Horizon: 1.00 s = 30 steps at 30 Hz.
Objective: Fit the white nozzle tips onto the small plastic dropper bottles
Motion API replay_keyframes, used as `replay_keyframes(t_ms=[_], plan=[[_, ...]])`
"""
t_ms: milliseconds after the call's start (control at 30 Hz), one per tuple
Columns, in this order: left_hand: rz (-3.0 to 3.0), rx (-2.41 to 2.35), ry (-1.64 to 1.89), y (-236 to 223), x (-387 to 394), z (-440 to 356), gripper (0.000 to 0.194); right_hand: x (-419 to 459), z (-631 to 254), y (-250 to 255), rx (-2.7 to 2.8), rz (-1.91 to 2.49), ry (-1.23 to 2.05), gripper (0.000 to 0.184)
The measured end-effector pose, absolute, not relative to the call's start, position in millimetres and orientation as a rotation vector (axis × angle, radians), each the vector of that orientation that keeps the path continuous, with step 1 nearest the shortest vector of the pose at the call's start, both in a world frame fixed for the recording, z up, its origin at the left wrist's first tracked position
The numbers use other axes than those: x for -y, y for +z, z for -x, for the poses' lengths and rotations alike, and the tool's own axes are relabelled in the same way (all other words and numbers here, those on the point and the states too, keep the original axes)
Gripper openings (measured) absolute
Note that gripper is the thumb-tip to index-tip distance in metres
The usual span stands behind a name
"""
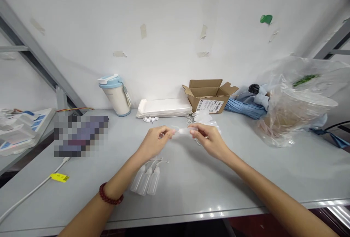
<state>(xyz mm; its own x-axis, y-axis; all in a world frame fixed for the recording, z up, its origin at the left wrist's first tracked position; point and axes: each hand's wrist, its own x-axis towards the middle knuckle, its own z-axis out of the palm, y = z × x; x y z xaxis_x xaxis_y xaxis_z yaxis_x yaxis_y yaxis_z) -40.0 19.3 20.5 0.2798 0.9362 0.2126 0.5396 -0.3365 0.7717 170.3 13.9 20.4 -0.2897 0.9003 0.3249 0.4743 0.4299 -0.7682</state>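
Observation:
Above the middle of the table, my right hand (206, 136) pinches a small translucent squeeze bottle, mostly covered by the fingers. Its white neck (184, 131) points left, towards my left hand (157, 139). The thumb and fingertips of that hand are closed at the thin tip end of the bottle; a faint clear strip shows there, too small to make out fully. Nearer the table edge, beside my left forearm, several similar clear bottles (146, 181) lie side by side with thin straps at their tops.
Small white caps (150, 119) lie before a stack of white packets (166, 107). Behind my right hand are clear plastic parts (202, 117) and an open cardboard box (209, 100). A tumbler (116, 96), a blurred-out device (82, 136), a blue umbrella (244, 108) and a plastic-bagged tub (295, 113) stand around.

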Motion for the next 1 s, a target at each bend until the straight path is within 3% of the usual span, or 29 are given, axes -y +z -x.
replay_keyframes(t_ms=[133, 267, 600, 1000], plan=[[-2.089, -1.588, 0.931, 10, -42, 67, 0.026, -30, -191, 25, 2.025, 1.253, 0.33, 0.031], [-2.189, -1.912, 0.934, -6, -65, 94, 0.024, -45, -213, 29, 2.126, 1.373, 0.157, 0.032], [-2.339, -1.811, 0.932, -28, -84, 109, 0.039, -54, -237, 39, 2.211, 1.544, 0.315, 0.027], [-2.385, -1.873, 0.827, -30, -84, 110, 0.032, -59, -256, 39, 2.255, 1.648, 0.204, 0.022]])
